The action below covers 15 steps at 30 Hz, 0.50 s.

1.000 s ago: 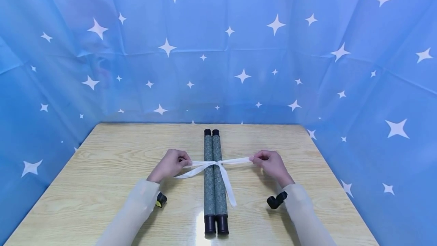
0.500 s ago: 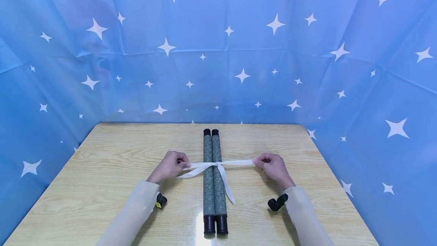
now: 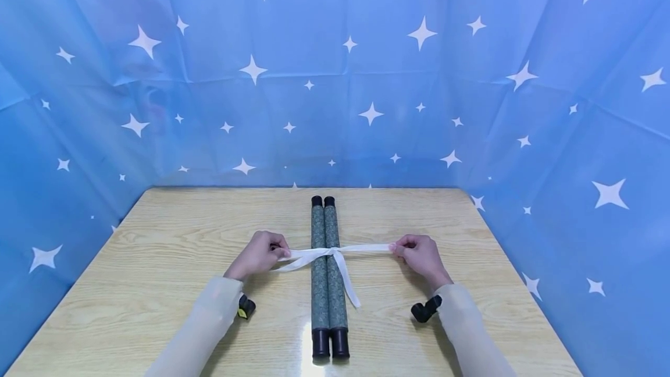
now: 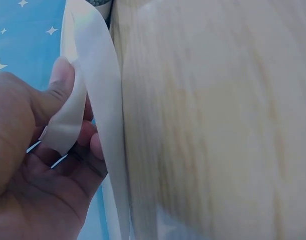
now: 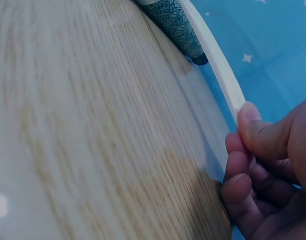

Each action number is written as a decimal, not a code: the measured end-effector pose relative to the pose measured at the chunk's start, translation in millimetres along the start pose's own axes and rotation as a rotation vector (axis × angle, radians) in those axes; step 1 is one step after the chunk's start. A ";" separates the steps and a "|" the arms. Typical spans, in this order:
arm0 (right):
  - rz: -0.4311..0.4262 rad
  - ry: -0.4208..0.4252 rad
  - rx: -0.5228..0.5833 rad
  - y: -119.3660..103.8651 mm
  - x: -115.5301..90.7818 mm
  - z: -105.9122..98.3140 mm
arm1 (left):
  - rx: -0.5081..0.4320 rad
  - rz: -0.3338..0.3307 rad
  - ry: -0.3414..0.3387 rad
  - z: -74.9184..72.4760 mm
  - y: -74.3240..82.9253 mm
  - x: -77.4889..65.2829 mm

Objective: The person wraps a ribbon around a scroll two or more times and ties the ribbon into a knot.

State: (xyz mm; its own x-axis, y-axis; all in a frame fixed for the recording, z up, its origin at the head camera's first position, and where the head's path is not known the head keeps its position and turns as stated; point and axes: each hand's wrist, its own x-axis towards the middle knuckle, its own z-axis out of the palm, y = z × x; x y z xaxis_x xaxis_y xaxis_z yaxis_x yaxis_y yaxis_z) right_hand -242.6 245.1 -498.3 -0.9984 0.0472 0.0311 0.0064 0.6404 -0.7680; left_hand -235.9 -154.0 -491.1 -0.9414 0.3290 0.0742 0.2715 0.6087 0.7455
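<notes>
Two green patterned scroll rolls (image 3: 320,290) with dark end caps lie side by side on the table, pointing away from me. Around their middle runs a white ribbon (image 3: 361,248), knotted on top, with one tail hanging toward the near right and another drooping to the left. On the left, my left hand (image 3: 262,253) pinches a stretch of ribbon (image 4: 67,120) between thumb and fingers. Out to the right, my right hand (image 3: 419,253) pinches the other side of the ribbon (image 5: 220,67), which is drawn straight. Part of a roll (image 5: 175,25) shows in the right wrist view.
The wood-grain table (image 3: 157,307) carries the rolls at its centre. A blue curtain with white stars (image 3: 335,103) encloses its back and both sides. Dark wrist cameras (image 3: 246,306) sit below the sleeves.
My right hand has shifted slightly right and toward me, drawing the ribbon longer on that side. The near hanging tail has shortened a little. The left hand has barely moved.
</notes>
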 end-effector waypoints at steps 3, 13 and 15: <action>0.011 -0.013 0.005 -0.3 -0.7 -2.2 | -0.001 -0.002 -0.003 0.6 0.4 0.2; 0.030 -0.150 0.085 -1.4 2.8 -12.6 | 0.013 0.047 -0.081 -5.8 -0.5 -1.7; 0.043 -0.179 0.102 -1.5 4.3 -13.9 | -0.008 0.030 -0.089 -8.5 -0.8 -0.9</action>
State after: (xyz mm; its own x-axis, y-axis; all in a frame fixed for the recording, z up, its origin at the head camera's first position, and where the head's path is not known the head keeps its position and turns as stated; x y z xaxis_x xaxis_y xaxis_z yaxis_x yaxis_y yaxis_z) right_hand -246.1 255.0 -488.1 -0.9915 -0.0696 -0.1101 0.0526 0.5590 -0.8275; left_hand -237.0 -160.9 -486.1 -0.9113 0.4099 0.0381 0.2977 0.5922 0.7488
